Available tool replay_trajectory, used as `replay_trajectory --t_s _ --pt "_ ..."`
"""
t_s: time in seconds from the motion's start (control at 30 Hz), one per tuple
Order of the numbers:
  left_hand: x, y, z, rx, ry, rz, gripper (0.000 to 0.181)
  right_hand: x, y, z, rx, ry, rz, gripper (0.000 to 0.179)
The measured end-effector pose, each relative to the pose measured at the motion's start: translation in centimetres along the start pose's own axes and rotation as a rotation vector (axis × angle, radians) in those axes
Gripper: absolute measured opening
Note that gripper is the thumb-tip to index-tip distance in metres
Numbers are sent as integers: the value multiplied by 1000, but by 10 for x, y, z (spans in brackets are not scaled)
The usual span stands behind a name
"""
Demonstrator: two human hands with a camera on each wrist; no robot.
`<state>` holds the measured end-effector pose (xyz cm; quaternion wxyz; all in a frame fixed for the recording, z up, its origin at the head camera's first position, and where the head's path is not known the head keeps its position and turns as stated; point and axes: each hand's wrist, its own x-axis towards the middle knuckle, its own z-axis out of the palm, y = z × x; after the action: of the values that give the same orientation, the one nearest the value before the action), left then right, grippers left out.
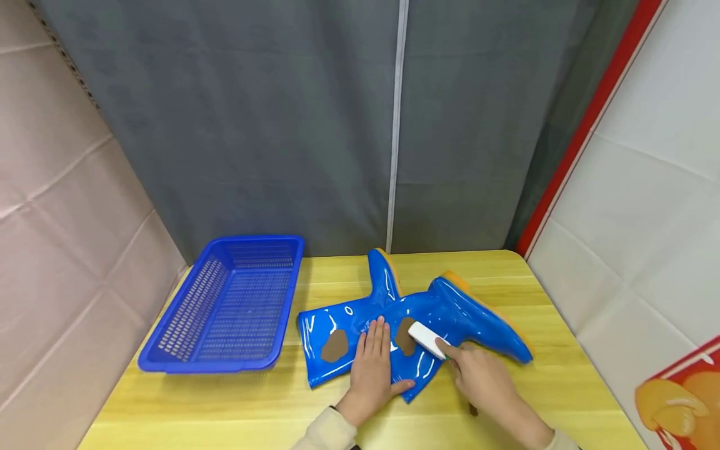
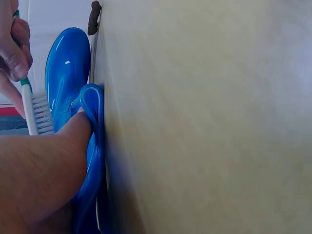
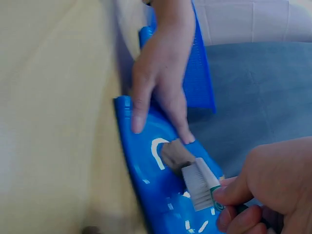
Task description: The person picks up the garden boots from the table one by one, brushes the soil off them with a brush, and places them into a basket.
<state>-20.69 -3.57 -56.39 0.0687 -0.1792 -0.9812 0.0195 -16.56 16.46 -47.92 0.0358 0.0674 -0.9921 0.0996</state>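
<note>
Two shiny blue rain boots with orange soles lie on the wooden table: the left boot [image 1: 320, 322] and the right boot [image 1: 478, 322], which overlap in the middle. Each shaft bears a brown patch, the left patch [image 1: 335, 346] and the right patch [image 1: 404, 337]. My left hand [image 1: 372, 365] presses flat on the boots between the patches, fingers straight, thumb spread toward the right boot's opening. My right hand [image 1: 485, 380] grips the green handle of a white scrub brush [image 1: 424, 339]. In the right wrist view the brush's pale bristles [image 3: 197, 187] meet the patch's edge.
A blue plastic basket [image 1: 149, 359] with perforated sides stands on the left of the yellow wood-grain table [image 1: 236, 412]. A small dark brown piece [image 2: 94, 18] lies near my right hand. Behind the table hangs a grey curtain [image 1: 253, 125]; pale walls flank both sides.
</note>
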Motion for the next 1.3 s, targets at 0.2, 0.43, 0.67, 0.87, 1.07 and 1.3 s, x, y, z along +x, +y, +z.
replay_trajectory --t_s 0.2,0.43,0.67,0.87,1.07,1.3 --pt "0 2 1 -20 -4 -4 119 -13 7 10 2 -38 36 39" --pt "0 2 0 -34 -14 -9 118 -19 7 11 13 -78 48 39" --pt "-1 3 0 -44 -44 -15 121 -7 6 -25 23 -8 27 37" --pt "0 2 -4 -30 -10 -9 121 11 -4 -48 -4 108 -47 37" --pt "1 1 -3 -13 -18 3 121 16 -7 -23 -3 -5 -37 36" --pt "1 1 -2 16 -14 -7 121 11 -11 -10 -55 49 -50 36"
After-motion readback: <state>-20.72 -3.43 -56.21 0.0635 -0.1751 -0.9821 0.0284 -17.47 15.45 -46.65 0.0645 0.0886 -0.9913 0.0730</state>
